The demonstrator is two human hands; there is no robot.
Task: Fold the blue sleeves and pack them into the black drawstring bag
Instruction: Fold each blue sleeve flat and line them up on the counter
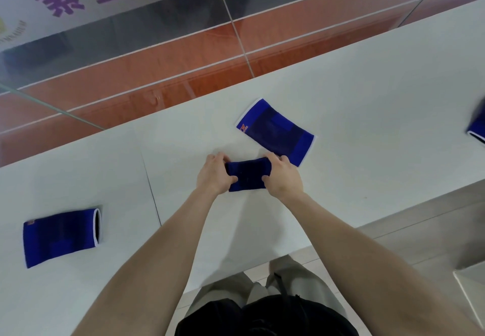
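White bench (367, 99) runs along a glass wall (157, 34). The left hand (214, 174) and right hand (282, 175) each grip an end of a folded sleeve (246, 175) between them. A flat sleeve (275, 132) lies just beyond the right hand, a third sleeve (60, 236) well left of the left hand, a fourth sleeve (476, 125) far right. Below the forearms hangs something black, possibly the bag (262, 317).

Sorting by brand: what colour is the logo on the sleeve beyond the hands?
Orange logo, seen in the head view.

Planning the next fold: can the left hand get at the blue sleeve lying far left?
Probably, once freed: the left hand grips the folded sleeve, yet only bare table separates it from the far-left sleeve.
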